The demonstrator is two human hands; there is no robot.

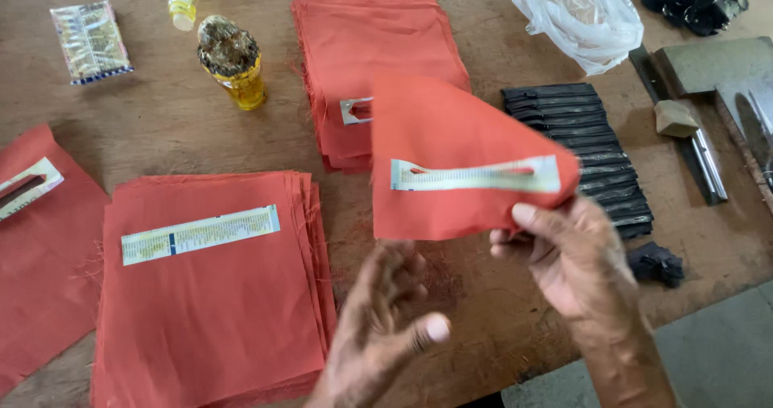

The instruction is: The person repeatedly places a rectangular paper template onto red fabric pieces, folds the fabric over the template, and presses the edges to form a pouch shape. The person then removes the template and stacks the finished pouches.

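Orange-red cloth piece [451, 146], roughly rectangular with frayed edges, held up off the bench and tilted, its lower right edge pinched. A pale paper strip [475, 175] runs across its face, with a long narrow slit cut along the middle so the cloth shows through. The upper left corner stands high; the right corner curls over slightly. It hangs in front of a stack of like cloth, partly covering it.

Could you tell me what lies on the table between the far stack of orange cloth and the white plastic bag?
In the head view, only bare wooden table lies between the far cloth stack and the plastic bag.
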